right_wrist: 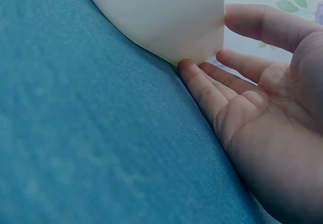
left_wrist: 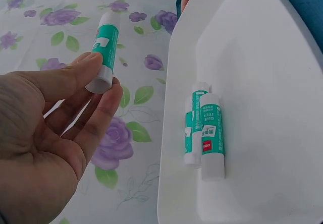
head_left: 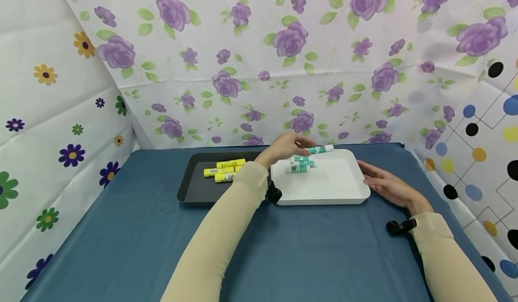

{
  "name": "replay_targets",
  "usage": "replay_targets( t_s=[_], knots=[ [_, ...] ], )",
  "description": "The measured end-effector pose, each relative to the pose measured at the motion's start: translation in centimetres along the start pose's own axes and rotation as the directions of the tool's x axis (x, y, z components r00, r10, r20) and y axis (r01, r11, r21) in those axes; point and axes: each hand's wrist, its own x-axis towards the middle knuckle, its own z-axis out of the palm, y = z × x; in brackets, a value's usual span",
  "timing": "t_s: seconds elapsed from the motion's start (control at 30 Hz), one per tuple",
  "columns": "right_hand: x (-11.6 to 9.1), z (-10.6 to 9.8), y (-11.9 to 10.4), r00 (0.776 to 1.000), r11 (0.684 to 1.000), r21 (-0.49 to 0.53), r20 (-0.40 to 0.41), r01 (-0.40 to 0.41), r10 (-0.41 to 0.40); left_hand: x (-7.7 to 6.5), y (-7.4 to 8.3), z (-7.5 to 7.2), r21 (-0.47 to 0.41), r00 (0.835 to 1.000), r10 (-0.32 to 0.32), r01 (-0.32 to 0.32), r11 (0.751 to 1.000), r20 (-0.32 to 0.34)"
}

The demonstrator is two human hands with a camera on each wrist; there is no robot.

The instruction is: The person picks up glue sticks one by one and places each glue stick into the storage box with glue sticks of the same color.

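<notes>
Thumb and fingertips of my left hand (head_left: 286,148) pinch a green-and-white glue stick (left_wrist: 105,50) near one end. In the head view that stick is over the back of the white tray (head_left: 333,185). Three more green glue sticks (left_wrist: 213,138) lie close together inside the tray, below my left hand. At the tray's right end, my right hand (head_left: 387,186) touches the outer wall. Its fingers (right_wrist: 204,90) are extended against the tray's corner in the right wrist view, with the hand low by the blue cloth.
Left of the white tray stands a dark grey tray (head_left: 190,189) holding several yellow stick-shaped tubes (head_left: 230,163), partly hidden by my left forearm. Both trays rest on a blue tablecloth (head_left: 315,252). Behind the table hangs a flower-printed sheet (head_left: 259,46).
</notes>
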Motion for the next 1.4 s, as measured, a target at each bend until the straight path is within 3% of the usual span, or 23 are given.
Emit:
replay_targets(
  t_s=[0.2, 0.57, 0.77, 1.1, 1.4],
  knots=[
    [-0.1, -0.1, 0.1, 1.0, 1.0, -0.005, -0.007, -0.006, 0.006, 1.5, -0.1, 0.6, 0.005, 1.0, -0.011, 0.011, 1.0, -0.011],
    [-0.3, -0.4, 0.0, 1.0, 1.0, -0.002, -0.013, 0.0, 0.0, 4.6, 0.0, 2.7, 0.137, 0.999, -0.011, 0.016, 0.99, -0.034],
    [-0.3, -0.3, 0.0, 1.0, 1.0, -0.011, -0.013, 0.0, 0.0, 6.0, -0.5, 4.2, 0.103, 0.997, -0.029, 0.037, 0.994, -0.073],
    [-0.2, -0.1, 0.0, 0.999, 1.0, 0.002, 0.014, 0.03, -0.03, 7.1, -1.7, 5.9, 0.091, 0.992, -0.054, 0.064, 0.994, -0.113],
    [-0.2, -0.1, 0.3, 1.0, 1.0, 0.001, 0.008, 0.029, -0.029, 7.6, -2.0, 6.4, 0.189, 0.992, -0.069, 0.089, 0.978, -0.107]
  ],
)
